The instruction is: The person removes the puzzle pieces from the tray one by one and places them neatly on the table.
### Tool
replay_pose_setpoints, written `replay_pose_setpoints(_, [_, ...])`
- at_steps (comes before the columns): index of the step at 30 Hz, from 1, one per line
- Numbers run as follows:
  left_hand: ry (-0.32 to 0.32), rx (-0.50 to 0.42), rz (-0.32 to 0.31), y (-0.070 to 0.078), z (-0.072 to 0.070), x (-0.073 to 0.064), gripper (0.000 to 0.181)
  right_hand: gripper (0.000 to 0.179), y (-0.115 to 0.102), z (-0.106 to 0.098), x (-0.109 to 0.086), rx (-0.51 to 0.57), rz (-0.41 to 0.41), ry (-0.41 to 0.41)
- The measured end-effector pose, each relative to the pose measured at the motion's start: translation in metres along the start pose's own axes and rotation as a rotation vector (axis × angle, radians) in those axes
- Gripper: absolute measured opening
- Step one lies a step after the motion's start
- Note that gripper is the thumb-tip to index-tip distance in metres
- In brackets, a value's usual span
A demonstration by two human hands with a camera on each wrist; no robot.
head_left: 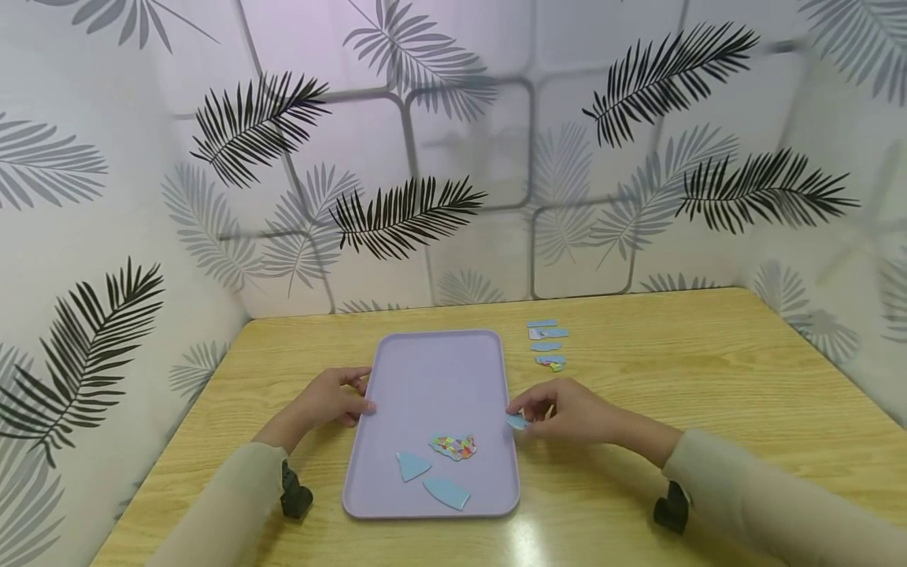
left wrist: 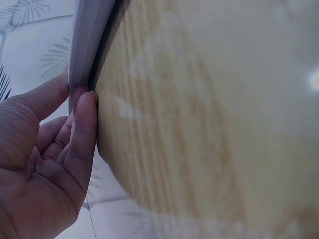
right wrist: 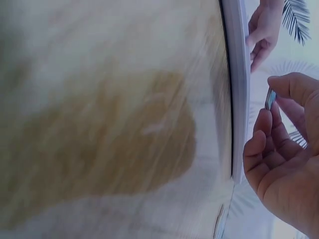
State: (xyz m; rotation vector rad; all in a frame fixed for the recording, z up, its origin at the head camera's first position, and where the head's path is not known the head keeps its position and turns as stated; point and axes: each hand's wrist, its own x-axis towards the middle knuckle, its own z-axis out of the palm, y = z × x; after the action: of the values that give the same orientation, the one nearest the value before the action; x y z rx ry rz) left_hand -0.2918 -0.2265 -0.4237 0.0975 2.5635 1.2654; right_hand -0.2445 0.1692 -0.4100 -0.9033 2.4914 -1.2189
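A pale purple tray (head_left: pixel 439 378) lies on the wooden table. At its left edge my left hand (head_left: pixel 338 398) pinches the rim, thumb on top and fingers against the side; the left wrist view shows this hand (left wrist: pixel 55 154) close up. Over the tray's right rim my right hand (head_left: pixel 567 409) pinches a light blue puzzle piece (head_left: pixel 517 422) between thumb and fingers. Edge-on, the same piece (right wrist: pixel 270 98) shows in the right wrist view. Inside the tray lie a multicoloured puzzle piece (head_left: pixel 455 447), a light blue triangular piece (head_left: pixel 412 465) and a longer light blue piece (head_left: pixel 446 493), all apart.
Right of the tray's far end, several small flat pieces (head_left: pixel 546 346) lie in a column on the table (head_left: pixel 666 354). A pale curtain-like sheet (head_left: pixel 453 260) with leaf prints stands behind the table and along its sides.
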Motion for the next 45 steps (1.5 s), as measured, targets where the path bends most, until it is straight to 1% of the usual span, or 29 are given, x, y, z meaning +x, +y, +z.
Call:
replay_pose_setpoints(6, [-0.001, 0.003, -0.002, 0.000, 0.000, 0.000, 0.072, 0.024, 0.019, -0.012, 0.002, -0.033, -0.022, -0.030])
replay_pose_setpoints(11, [-0.001, -0.006, -0.003, 0.000, 0.000, 0.000, 0.072, 0.026, 0.033, -0.023, 0.004, -0.026, -0.043, -0.040])
replay_pose_setpoints(14, [-0.004, -0.006, -0.001, 0.000, 0.000, 0.000, 0.072, 0.028, 0.040, -0.030, 0.005, -0.016, -0.036, -0.044])
replay_pose_setpoints(19, [-0.004, 0.000, -0.002, 0.001, -0.001, 0.000, 0.072, 0.028, 0.050, -0.039, 0.006, -0.014, 0.000, -0.034])
replay_pose_setpoints(25, [-0.009, -0.003, -0.001, 0.001, -0.002, 0.001, 0.073, 0.028, 0.058, -0.049, 0.007, -0.013, 0.045, -0.028])
replay_pose_setpoints(28, [-0.012, -0.006, 0.004, 0.000, -0.002, 0.001, 0.073, 0.029, 0.061, -0.054, 0.007, -0.005, 0.054, -0.026])
replay_pose_setpoints(36, [-0.011, -0.005, -0.001, 0.000, -0.002, 0.001, 0.073, 0.031, 0.067, -0.064, 0.011, 0.001, 0.042, -0.035])
replay_pose_setpoints(45, [-0.008, 0.005, -0.011, 0.000, -0.001, 0.001, 0.073, 0.031, 0.076, -0.065, 0.019, -0.020, 0.033, -0.053])
